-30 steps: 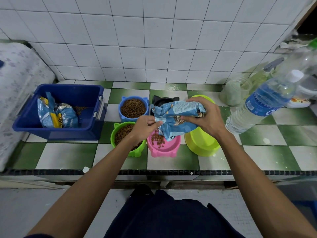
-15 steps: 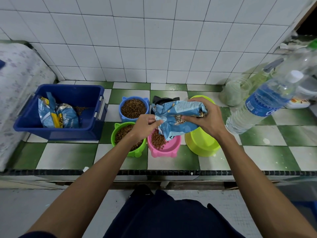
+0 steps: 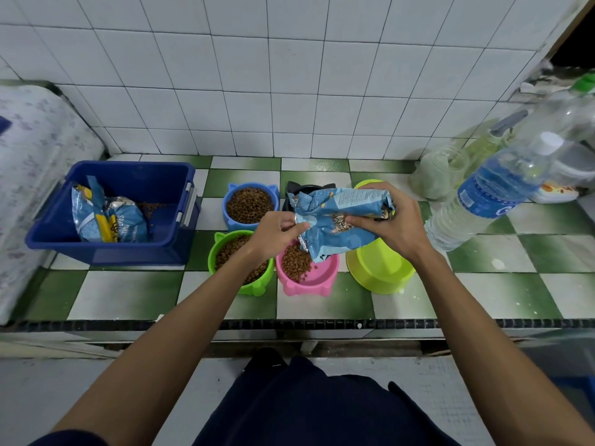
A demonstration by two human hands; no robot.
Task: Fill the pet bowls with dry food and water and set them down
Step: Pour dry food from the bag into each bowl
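Crinkled blue foil food bag (image 3: pixel 338 220), tilted mouth-down over pink plastic bowl (image 3: pixel 307 272) w/ cat-ear rim, part-filled w/ brown kibble. Right hand (image 3: pixel 391 226) grips bag body, fingers curled round it; left hand (image 3: pixel 277 233) pinches bag's torn silver edge. Blue bowl (image 3: pixel 250 206) & green bowl (image 3: pixel 240 262) full of kibble. Clear ribbed water bottle (image 3: pixel 492 194) at right. Glossy green/white checker tile counter (image 3: pixel 128 294); white tiled wall (image 3: pixel 257 91).

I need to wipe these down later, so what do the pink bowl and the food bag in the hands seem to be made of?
The pink bowl looks like moulded plastic, smooth with a soft sheen and uniform colour. The food bag, held by the left hand and right hand, looks like printed plastic film with a foil lining: it crinkles sharply and shows silver at the torn mouth.
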